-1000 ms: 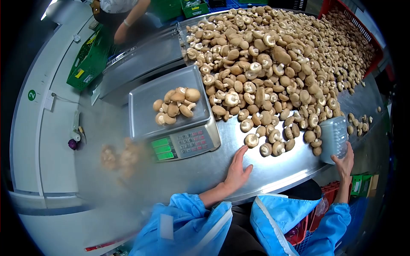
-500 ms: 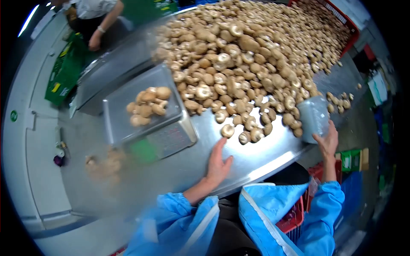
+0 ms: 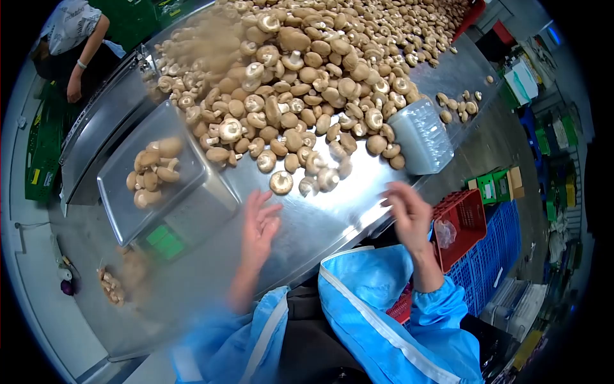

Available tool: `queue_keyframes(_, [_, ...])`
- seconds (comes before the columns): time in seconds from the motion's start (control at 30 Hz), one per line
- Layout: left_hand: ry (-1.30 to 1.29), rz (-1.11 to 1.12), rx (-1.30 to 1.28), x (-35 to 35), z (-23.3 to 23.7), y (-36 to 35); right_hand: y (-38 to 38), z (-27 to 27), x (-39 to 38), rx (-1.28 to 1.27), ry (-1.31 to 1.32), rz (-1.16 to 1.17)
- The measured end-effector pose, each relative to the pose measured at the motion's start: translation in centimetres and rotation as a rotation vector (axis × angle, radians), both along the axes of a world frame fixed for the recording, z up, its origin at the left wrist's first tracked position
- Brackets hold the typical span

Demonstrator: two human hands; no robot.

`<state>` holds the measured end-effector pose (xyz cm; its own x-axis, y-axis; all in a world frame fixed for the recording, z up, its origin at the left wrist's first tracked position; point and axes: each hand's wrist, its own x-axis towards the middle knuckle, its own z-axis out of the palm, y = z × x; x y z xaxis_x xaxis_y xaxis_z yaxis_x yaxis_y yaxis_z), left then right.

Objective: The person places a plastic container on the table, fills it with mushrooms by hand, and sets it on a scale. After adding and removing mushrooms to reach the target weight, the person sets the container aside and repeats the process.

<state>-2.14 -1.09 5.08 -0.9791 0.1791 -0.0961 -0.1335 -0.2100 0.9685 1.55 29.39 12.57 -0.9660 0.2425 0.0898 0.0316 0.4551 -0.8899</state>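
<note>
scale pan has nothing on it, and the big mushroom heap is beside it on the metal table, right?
Not quite: the scale pan isn't bare. The head view shows a small cluster of mushrooms on it. The big mushroom heap is indeed beside it on the metal table.

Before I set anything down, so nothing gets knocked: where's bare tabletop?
The steel table is bare between left hand and right hand, nearer than the loose mushrooms. Beyond, the mushroom pile crowds it from scale to plastic trays.
</note>
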Motion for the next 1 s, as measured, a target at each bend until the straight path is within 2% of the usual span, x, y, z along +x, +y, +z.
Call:
queue_keyframes(0.03, [-0.05, -0.039, 0.059, -0.1, 0.5, -0.2, -1.1, -0.3, -0.3, -0.17, -0.183, 0.098])
queue_keyframes(0.1, [-0.212, -0.218, -0.038, -0.3, 0.5, -1.2, -3.2, -2.4, -0.6, -0.427, -0.31, 0.195])
queue_keyframes(0.17, [-0.438, -0.36, -0.092, -0.2, 0.5, -1.9, -4.5, -4.1, -1.1, -0.574, -0.434, 0.179])
queue_keyframes(0.23, [-0.549, -0.294, -0.066, 0.4, 0.1, -1.9, -5.0, -5.9, -1.3, -0.649, -0.47, 0.112])
queue_keyframes(0.27, [-0.602, -0.261, -0.053, 0.5, -0.1, -1.8, -5.2, -7.6, -0.9, -0.529, -0.434, 0.094])
queue_keyframes(0.3, [-0.646, -0.212, -0.028, 0.8, -0.6, -1.7, -5.4, -7.9, -0.5, -0.551, -0.469, 0.101])
queue_keyframes(0.43, [-0.773, -0.059, 0.063, 2.4, -2.0, -0.2, -6.4, -7.0, 1.1, -0.335, -0.66, 0.134])
queue_keyframes(0.6, [-0.832, 0.028, 0.112, 1.4, -2.0, 0.7, -6.9, -8.9, 0.3, -0.37, -0.643, 0.024])
queue_keyframes(0.7, [-0.773, 0.106, 0.111, -2.4, -2.9, 1.6, -7.2, -12.2, -4.0, -0.298, -0.501, -0.062])
queue_keyframes(0.77, [-0.737, 0.178, 0.142, -6.6, -4.1, 2.4, -7.8, -12.6, -8.5, -0.25, -0.422, -0.176])
queue_keyframes(0.83, [-0.634, 0.133, 0.122, -10.4, -5.0, 2.9, -8.0, -11.9, -12.7, -0.146, -0.372, -0.181])
queue_keyframes(0.93, [-0.568, 0.311, 0.111, -14.8, -4.3, 4.5, -8.4, -13.7, -16.8, -0.2, -0.391, -0.268])
queue_keyframes(1.0, [-0.613, 0.289, 0.044, -15.8, -4.7, 4.2, -8.6, -14.2, -18.0, -0.264, -0.417, -0.276])
